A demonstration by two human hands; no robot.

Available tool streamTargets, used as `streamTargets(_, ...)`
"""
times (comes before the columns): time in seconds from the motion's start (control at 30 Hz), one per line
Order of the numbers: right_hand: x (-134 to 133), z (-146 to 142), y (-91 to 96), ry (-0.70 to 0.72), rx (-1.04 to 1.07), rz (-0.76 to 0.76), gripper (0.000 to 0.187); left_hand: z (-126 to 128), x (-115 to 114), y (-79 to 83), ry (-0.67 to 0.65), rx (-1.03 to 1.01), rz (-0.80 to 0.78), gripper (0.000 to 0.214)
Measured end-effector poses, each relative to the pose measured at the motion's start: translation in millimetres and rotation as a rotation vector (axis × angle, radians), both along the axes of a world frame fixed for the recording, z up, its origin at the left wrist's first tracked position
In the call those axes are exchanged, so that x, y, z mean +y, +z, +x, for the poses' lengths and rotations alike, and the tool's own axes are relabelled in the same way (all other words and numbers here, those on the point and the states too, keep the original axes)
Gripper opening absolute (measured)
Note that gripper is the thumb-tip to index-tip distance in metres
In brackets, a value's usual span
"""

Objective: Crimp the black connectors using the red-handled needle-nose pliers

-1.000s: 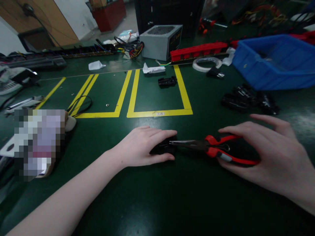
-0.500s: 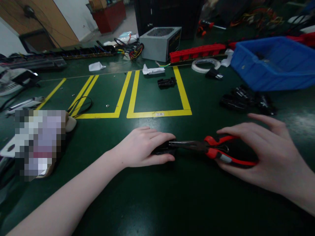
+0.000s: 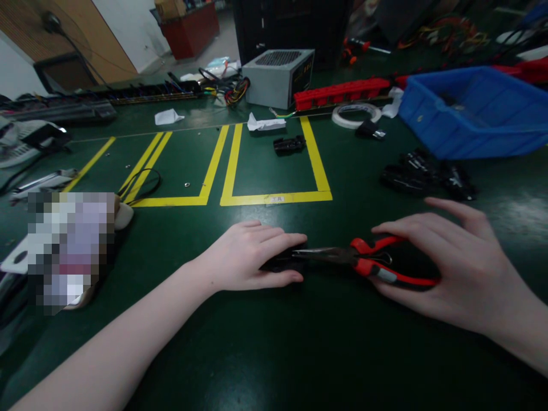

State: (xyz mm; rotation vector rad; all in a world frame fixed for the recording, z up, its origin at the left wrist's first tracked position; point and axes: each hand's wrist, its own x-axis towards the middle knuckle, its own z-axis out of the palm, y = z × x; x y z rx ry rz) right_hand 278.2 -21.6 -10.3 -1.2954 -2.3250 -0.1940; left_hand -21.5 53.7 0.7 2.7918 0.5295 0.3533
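My left hand [image 3: 248, 257] lies over a small black part [image 3: 282, 264] on the green table, fingers and thumb pressed around it. My right hand [image 3: 454, 268] grips the red handles of needle-nose pliers [image 3: 363, 261]. The pliers' dark jaws point left and reach the black part under my left fingertips. Most of the black part is hidden by my left hand.
Yellow tape boxes [image 3: 274, 197] mark the table beyond my hands, with a black connector [image 3: 289, 144] inside one. A pile of black parts [image 3: 428, 174] and a blue bin [image 3: 475, 111] sit at right. A grey power supply [image 3: 278, 77], tape roll [image 3: 355, 114] and cables lie farther back.
Both hands have stayed almost still; the pliers and my right hand shifted slightly left toward the black part.
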Motion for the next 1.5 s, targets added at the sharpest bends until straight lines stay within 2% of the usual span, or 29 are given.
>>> streamTargets(0.53,1.2,0.4,0.9,0.017,0.022,-0.032,0.037,-0.9,-0.9,-0.2,0.003,-0.005,0.096,0.045)
streamTargets(0.9,0.6,1.4,-1.9,0.002,0.032,-0.043,0.038,-1.1,-0.1,-0.4,-0.011,-0.028,0.055,0.047)
streamTargets(1.5,1.5,0.5,-3.1,0.002,0.035,-0.012,0.038,-0.3,0.2,-1.2,-0.015,0.011,0.102,0.051)
